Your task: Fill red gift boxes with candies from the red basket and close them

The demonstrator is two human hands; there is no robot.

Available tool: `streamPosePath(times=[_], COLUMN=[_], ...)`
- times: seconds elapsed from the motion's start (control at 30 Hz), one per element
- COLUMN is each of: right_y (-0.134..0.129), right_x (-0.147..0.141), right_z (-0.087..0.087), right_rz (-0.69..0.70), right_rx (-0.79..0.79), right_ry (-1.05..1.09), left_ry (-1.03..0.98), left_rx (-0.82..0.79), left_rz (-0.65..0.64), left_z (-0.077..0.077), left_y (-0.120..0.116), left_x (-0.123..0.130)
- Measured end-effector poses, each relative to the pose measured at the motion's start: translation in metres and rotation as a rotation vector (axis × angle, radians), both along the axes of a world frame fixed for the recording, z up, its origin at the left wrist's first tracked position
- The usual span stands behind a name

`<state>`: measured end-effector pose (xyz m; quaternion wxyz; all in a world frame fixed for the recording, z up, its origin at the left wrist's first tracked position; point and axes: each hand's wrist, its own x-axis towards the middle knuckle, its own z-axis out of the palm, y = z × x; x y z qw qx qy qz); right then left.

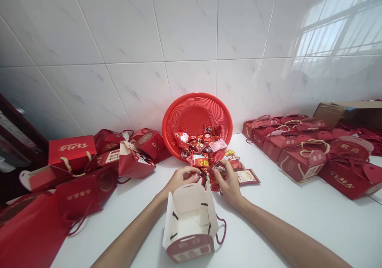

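A red plastic basket (197, 100) leans on its side against the wall, and wrapped candies (200, 160) spill from its mouth onto the table. At the left of the spilled candies, my left hand (182, 179) has its fingers curled at small dark and red wrappers; what they hold is too small to make out. My right hand (229, 183) touches the candies from the right, its thumb and fingers closed around a dark red wrapped candy (218, 168). Between my forearms stands an open paper box (191, 220), white inside, with a dark red cord at its right side.
Red gift boxes and bags (80, 172) crowd the left side of the white table (304, 220). Rows of closed dark red boxes (298, 160) with handles stand at the right. Behind them is a cardboard box (334, 112). A tiled wall (191, 33) bounds the back.
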<state>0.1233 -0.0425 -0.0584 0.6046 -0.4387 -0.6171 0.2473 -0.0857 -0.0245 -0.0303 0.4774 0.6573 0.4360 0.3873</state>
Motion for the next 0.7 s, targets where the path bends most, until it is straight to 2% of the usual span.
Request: streamPosePath(times=[0.1,0.23,0.4,0.7], right_y=[-0.007,-0.021,-0.027,-0.018], right_x=[-0.003,-0.009,-0.015,-0.015], right_z=[0.004,0.008,0.006,0.005], right_rz=[0.034,0.167,0.368,0.293], right_rx=[0.021,0.008,-0.101,-0.167], right_ry=[-0.014,-0.017,-0.111,0.097], left_ry=[-0.148,-0.249,-0.3,-0.221], left_rx=[-0.098,-0.063,-0.006,0.043], left_rz=[0.047,0.117,0.174,0.172], left_z=[0.005,0.004,-0.003,-0.005], left_y=[-0.001,0.001,0.004,0.0], left_x=[0.002,0.005,0.007,0.011])
